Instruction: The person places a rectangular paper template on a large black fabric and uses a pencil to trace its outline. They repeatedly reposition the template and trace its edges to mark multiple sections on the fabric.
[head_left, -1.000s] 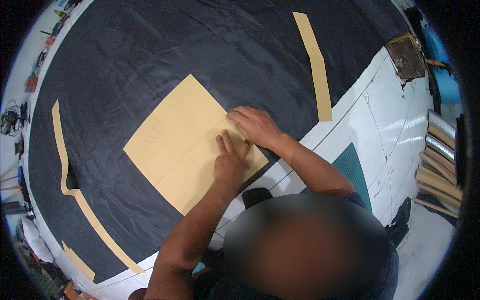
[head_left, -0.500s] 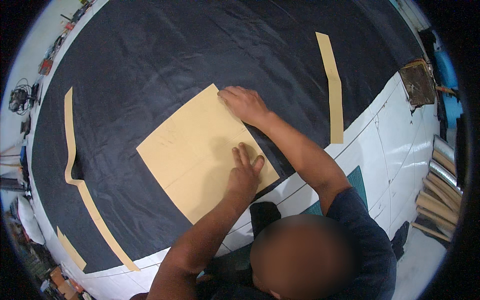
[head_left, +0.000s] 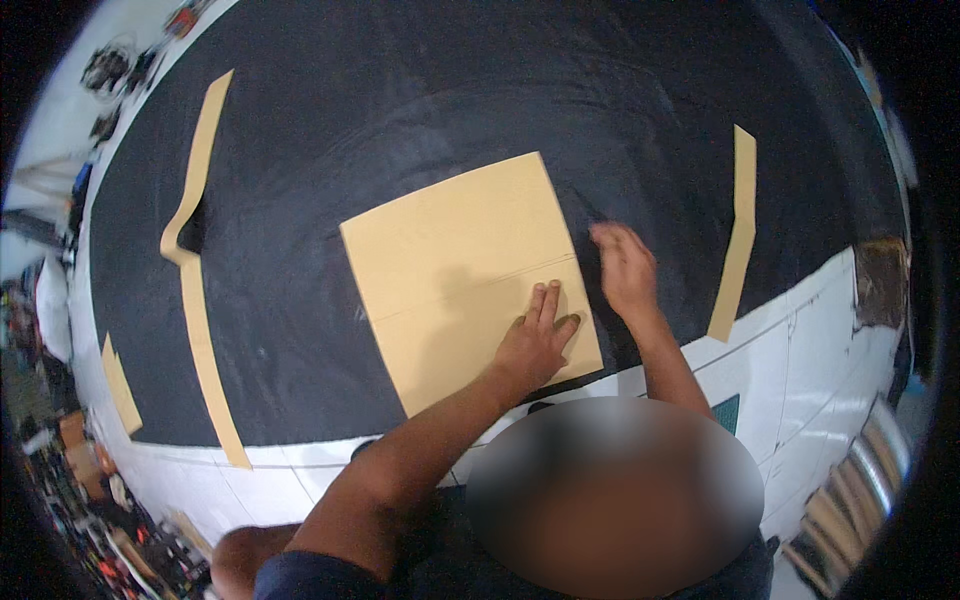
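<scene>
Since the earlier frame, the right hand [head_left: 622, 268] has been slid off the tan paper pattern [head_left: 470, 275] and is now laid on the black cloth [head_left: 420, 90] just beside the pattern's right edge. Its fingers are blurred, so it cannot be told how open that grip is; nothing is seen held in it. The left hand [head_left: 535, 340] is kept where it was, pressed flat with fingers spread on the lower right part of the pattern; nothing is gripped, the sheet is only pinned down.

The pattern is laid flat on the cloth near the middle of the white surface [head_left: 800, 340], with a crease across it. As far as can be judged, placing the pattern is done, while marking or cutting around it appears not yet begun: no cut line or tool can be seen. A long narrow paper strip [head_left: 195, 300] is left lying well apart on the left, and a shorter strip [head_left: 738, 235] on the right.
</scene>
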